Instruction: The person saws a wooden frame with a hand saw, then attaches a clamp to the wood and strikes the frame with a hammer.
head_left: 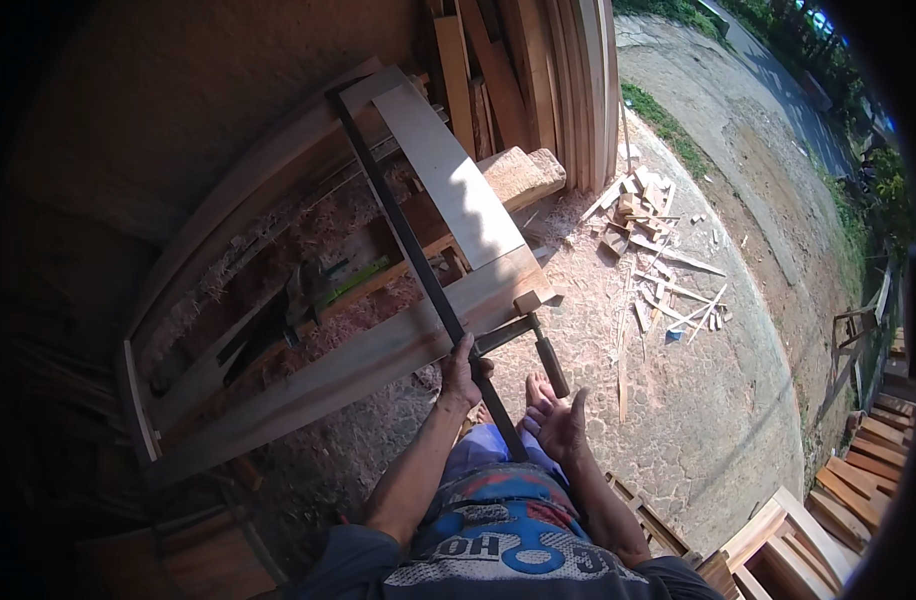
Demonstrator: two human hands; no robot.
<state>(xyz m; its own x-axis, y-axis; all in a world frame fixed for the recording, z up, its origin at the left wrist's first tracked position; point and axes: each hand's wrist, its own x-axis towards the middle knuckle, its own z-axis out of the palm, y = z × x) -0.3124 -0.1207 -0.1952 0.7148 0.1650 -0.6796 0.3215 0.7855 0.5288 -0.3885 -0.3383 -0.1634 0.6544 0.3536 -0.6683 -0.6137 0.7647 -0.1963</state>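
Observation:
My left hand [461, 378] is closed around the dark bar of a long bar clamp [403, 230], close to its sliding jaw. The clamp lies across a wooden frame [308, 385], its bar running from the frame's far side back toward my body. Near the screw end, a small wood block [528, 302] sits at the corner of the frame's near rail. The clamp's handle [552, 368] hangs down to the right of the bar. Just below that handle, my right hand [558, 428] is open, palm up with thumb and fingers apart, holding nothing.
A pale flat panel [443, 165] forms the frame's right end. Hand tools, one with a green part [358, 282], lie among shavings inside the frame. Planks [568, 90] lean upright behind. Wood offcuts [658, 270] litter the ground at right; wooden pieces [778, 540] stand lower right.

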